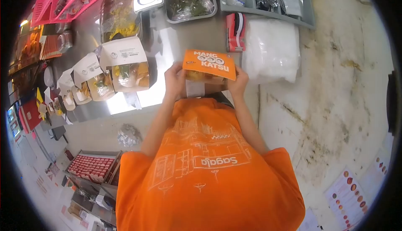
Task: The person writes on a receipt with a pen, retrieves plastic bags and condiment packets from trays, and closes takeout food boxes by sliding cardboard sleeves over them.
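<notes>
Between my two hands is a takeaway food box [209, 65] with an orange lid printed "MANG KATSU", held close to my body at the counter's front edge. My left hand [174, 79] grips its left side, and my right hand [239, 81] grips the right side. The lid lies over the box, slightly tilted. Some food shows below its front edge, but the contents are mostly hidden. To the left stands a row of open boxes with white inner lids, the nearest food box [130, 77] filled with food and a small wrapped item.
Along the back of the steel counter [161, 42] are a tray of yellow food in plastic [121, 17], a tray of bagged greens [190, 3] and a grey cutlery bin [268, 11]. A red tape dispenser [235, 32] and a stack of clear plastic bags [271, 49] lie right.
</notes>
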`<action>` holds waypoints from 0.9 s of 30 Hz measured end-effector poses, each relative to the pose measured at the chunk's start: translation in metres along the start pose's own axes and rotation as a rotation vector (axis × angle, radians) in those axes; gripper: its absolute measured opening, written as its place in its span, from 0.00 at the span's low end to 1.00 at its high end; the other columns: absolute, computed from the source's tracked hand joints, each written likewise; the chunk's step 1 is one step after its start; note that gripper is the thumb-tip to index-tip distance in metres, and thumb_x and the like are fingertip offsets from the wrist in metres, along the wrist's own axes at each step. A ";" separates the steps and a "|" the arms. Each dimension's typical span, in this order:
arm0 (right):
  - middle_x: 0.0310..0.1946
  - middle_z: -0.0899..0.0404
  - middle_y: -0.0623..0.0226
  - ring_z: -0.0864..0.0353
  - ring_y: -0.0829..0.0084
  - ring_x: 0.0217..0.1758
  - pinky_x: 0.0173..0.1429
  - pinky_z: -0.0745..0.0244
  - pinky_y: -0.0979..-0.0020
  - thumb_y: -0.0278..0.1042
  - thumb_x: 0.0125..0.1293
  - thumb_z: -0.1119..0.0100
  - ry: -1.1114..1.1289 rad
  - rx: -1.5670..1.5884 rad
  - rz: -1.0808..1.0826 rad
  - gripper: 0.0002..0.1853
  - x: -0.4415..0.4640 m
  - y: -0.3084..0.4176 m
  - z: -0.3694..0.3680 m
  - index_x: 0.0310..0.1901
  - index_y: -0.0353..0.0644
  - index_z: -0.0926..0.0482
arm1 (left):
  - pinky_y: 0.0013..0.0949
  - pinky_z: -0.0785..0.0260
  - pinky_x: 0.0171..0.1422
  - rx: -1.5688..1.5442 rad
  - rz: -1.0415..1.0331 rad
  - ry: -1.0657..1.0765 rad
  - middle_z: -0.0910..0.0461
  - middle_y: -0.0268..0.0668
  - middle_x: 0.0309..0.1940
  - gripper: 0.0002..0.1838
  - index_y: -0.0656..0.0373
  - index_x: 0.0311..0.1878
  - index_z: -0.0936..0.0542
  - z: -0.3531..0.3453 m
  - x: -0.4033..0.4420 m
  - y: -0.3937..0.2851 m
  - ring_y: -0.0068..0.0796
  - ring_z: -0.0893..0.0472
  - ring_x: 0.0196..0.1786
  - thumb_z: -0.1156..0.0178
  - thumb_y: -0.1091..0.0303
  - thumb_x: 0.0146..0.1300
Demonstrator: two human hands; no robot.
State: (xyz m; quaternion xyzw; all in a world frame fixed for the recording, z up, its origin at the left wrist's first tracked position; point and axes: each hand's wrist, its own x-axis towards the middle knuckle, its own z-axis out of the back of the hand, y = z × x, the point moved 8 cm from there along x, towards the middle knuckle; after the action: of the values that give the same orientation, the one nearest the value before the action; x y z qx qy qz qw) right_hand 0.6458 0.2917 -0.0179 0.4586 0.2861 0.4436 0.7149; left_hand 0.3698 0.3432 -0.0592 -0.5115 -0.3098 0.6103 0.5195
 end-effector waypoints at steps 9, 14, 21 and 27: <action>0.40 0.13 0.56 0.14 0.68 0.44 0.49 0.21 0.70 0.31 0.64 0.36 0.157 0.202 -0.150 0.20 -0.009 -0.019 -0.003 0.55 0.28 0.20 | 0.35 0.36 0.70 -0.314 0.175 0.294 0.20 0.46 0.57 0.22 0.63 0.62 0.21 0.001 0.007 0.014 0.38 0.24 0.63 0.45 0.59 0.72; 0.54 0.20 0.51 0.19 0.66 0.57 0.60 0.24 0.67 0.40 0.68 0.37 0.536 0.605 -0.729 0.28 -0.013 -0.009 0.002 0.64 0.31 0.29 | 0.38 0.32 0.68 0.348 0.163 0.458 0.29 0.45 0.68 0.32 0.61 0.68 0.26 0.006 0.012 -0.054 0.38 0.28 0.69 0.32 0.60 0.61; 0.71 0.38 0.47 0.37 0.51 0.75 0.70 0.32 0.52 0.53 0.63 0.33 0.506 -0.748 0.332 0.43 0.010 0.048 -0.036 0.73 0.40 0.38 | 0.55 0.41 0.78 1.185 -0.716 0.650 0.48 0.47 0.79 0.62 0.58 0.78 0.44 -0.057 0.007 -0.101 0.49 0.46 0.80 0.19 0.56 0.39; 0.74 0.43 0.42 0.46 0.38 0.78 0.70 0.39 0.35 0.50 0.59 0.32 0.705 -0.906 0.593 0.43 0.001 0.055 -0.061 0.75 0.48 0.37 | 0.58 0.44 0.79 1.345 -0.932 0.469 0.52 0.50 0.80 0.55 0.62 0.78 0.47 -0.072 0.013 -0.050 0.56 0.51 0.82 0.26 0.58 0.51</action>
State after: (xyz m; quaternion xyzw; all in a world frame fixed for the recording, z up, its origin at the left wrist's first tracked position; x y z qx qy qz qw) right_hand 0.5761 0.3275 0.0068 -0.0021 0.1494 0.8233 0.5477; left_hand 0.4550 0.3583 -0.0381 -0.0275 0.0553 0.2663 0.9619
